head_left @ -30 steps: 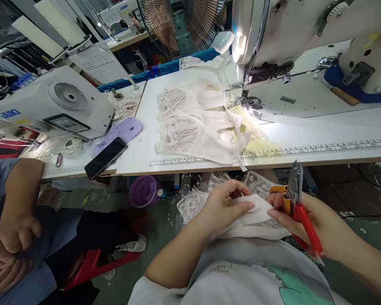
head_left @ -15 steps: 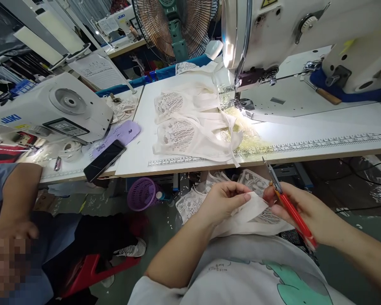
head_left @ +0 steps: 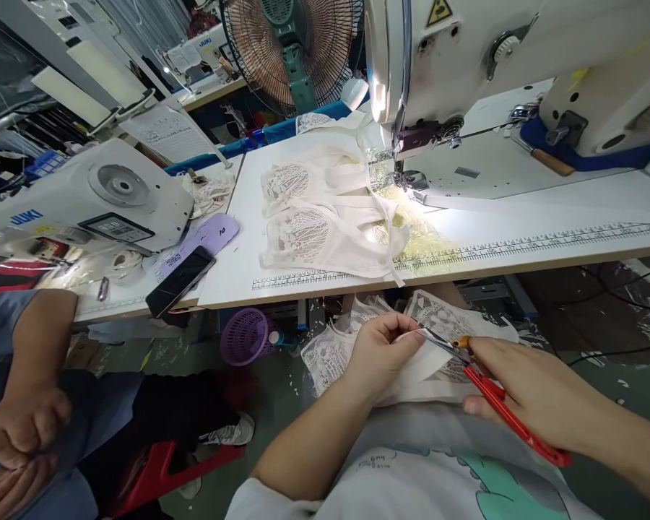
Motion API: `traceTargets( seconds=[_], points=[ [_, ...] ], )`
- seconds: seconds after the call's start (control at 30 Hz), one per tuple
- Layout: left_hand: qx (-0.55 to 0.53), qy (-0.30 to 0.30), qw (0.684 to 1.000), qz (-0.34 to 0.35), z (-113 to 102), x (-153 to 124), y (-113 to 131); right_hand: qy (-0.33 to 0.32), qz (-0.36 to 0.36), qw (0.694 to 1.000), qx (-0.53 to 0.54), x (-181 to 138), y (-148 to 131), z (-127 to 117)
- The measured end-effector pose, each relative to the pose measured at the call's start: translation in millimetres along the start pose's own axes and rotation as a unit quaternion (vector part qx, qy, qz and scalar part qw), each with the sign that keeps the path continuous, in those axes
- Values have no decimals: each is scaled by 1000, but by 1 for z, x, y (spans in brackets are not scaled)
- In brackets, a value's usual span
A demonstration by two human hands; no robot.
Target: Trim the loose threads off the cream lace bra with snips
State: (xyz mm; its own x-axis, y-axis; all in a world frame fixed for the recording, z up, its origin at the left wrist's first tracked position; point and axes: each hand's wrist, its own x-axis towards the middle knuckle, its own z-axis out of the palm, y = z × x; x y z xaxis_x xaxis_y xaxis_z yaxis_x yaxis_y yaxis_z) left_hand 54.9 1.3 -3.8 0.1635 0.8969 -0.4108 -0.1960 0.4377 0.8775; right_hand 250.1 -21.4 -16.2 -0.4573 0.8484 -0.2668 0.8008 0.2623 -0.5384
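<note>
My left hand [head_left: 380, 351] pinches a white lace-and-cloth piece [head_left: 438, 361] over my lap, below the table's front edge. My right hand [head_left: 525, 386] grips red-handled thread snips [head_left: 487, 390]. Their metal blades point left and meet the cloth right beside my left fingertips. More lace pieces [head_left: 330, 347] hang under the cloth in my hands. A stack of white lace garment pieces [head_left: 325, 217] lies on the white sewing table [head_left: 520, 224], left of the needle of the sewing machine [head_left: 498, 65].
A black phone [head_left: 180, 280] and a purple card [head_left: 203, 235] lie on the neighbouring table beside a JUKI machine [head_left: 97, 195]. A seated person's arm and hands [head_left: 22, 412] fill the lower left. A purple basket [head_left: 243, 336] sits on the floor; a fan [head_left: 292, 43] stands behind.
My right hand swung the snips down from upright until the blades point left at the cloth by my left fingers. The camera view shifted slightly.
</note>
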Motion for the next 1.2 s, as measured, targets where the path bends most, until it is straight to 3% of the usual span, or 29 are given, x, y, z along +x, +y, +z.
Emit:
traceTargets(
  seconds=[0.6,0.93,1.2],
  points=[
    [-4,-10,1000,5,1,2,-3,-45,31,998,2,-7,-1,-4],
    [-15,5,1000,18,3,2,0,-33,45,998,-4,-5,-5,-8],
    [-7,18,1000,18,2,0,2,-1,65,992,105,-3,-1,0]
  ],
)
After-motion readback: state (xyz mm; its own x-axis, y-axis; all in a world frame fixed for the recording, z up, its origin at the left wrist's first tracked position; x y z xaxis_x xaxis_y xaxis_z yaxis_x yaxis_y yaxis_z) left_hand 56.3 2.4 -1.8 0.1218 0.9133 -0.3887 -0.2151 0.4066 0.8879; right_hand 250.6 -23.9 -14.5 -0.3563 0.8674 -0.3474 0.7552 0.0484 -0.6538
